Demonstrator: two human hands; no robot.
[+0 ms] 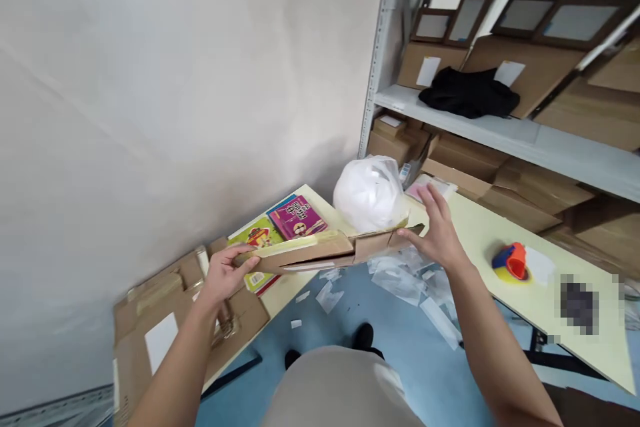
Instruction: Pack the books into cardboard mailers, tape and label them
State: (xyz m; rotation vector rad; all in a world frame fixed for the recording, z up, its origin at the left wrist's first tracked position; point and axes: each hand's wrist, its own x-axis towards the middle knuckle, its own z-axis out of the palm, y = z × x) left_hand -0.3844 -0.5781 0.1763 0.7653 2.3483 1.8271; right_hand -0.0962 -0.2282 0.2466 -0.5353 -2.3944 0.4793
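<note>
Your shirt front (pixel 335 390) is nearest the lens; beyond it, a thin folded cardboard piece (pixel 320 252) is up between your two hands.

Your left hand (pixel 227 275) pinches the cardboard's left end, thumb against fingers; your right hand (pixel 440 233) is wide, thumb at the right end, fingers raised and spread. Cardboard sits roughly level, nearly edge-on to you, above the gap between the pale tabletop (pixel 463 233) at right and the books (pixel 299 217) at left. White plastic bundle (pixel 369 195) is right behind it. Large flattish carton (pixel 145 300) lies by your left forearm. Tape rolls (pixel 511 261) sit on the right-hand tabletop, paper and plastic scraps (pixel 400 280) on the blue floor (pixel 340 327), black cloth (pixel 470 92) on the shelf (pixel 530 137).
</note>
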